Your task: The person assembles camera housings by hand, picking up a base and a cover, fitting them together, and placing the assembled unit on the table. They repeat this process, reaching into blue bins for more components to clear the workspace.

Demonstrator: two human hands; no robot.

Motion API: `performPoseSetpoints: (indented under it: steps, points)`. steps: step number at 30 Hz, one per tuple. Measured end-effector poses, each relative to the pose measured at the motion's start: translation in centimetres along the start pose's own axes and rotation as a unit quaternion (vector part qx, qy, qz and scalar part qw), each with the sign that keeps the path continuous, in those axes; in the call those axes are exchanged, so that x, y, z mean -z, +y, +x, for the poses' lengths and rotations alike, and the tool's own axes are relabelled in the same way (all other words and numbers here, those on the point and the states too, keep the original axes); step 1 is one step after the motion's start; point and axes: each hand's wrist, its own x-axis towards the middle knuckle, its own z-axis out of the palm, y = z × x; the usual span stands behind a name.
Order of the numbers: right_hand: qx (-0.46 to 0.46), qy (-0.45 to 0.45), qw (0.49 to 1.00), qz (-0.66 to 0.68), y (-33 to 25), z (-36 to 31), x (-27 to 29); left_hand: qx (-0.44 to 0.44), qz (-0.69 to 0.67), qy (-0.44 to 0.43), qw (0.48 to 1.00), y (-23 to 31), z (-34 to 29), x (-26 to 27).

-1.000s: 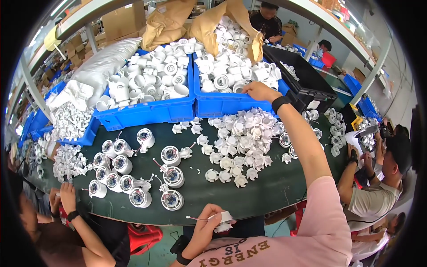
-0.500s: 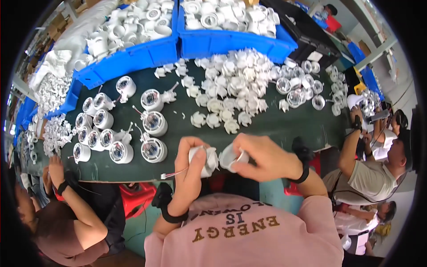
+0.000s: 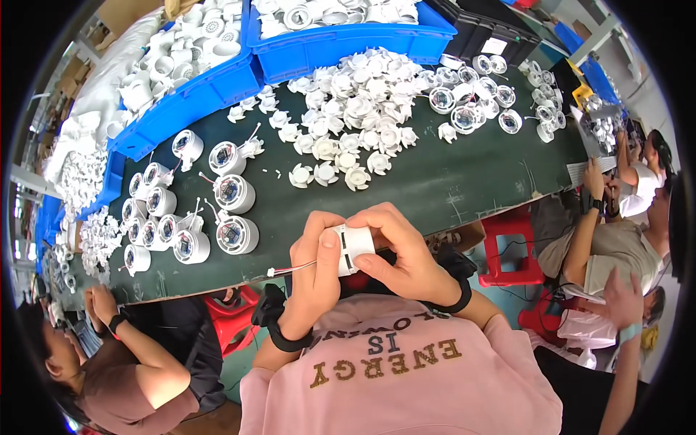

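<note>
My left hand [image 3: 316,259] and my right hand [image 3: 397,254] meet over the near table edge. Between them is a white plastic cylinder [image 3: 356,245], both hands closed on it from either side. Dark slots run along its wall near the left-hand fingers. Out past my left hand sticks a thin red and white cable [image 3: 291,269] ending in a small white plug. To the left on the table stand several white round lamp units [image 3: 237,234] with clear lens faces. Beyond my hands lies a heap of white pronged plastic parts [image 3: 355,109].
Two blue bins [image 3: 348,51] full of white housings line the far side, with a black crate [image 3: 482,32] beside them. Clear lens parts [image 3: 467,116] lie at the right. Red stools [image 3: 511,249] stand below the table. Co-workers sit at both sides; a raised hand [image 3: 625,299] shows at right.
The slotted white part in my left hand and the white cup in my right, apart before, are now together as one cylinder. The view has shifted, and another person's hand has appeared at right.
</note>
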Motion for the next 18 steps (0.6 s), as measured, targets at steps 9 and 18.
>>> performPoseSetpoints:
  steps: [9, 18]
  points:
    - [0.140, 0.066, 0.986, -0.058, 0.7, 0.3, -1.9, -0.034, -0.013, 0.018, 0.999, -0.3, -0.7, -1.2]
    - [0.211, 0.079, 0.973, 0.051, 1.8, -0.1, -3.8, -0.046, 0.026, 0.029, 0.998, 0.3, -1.8, -1.7]
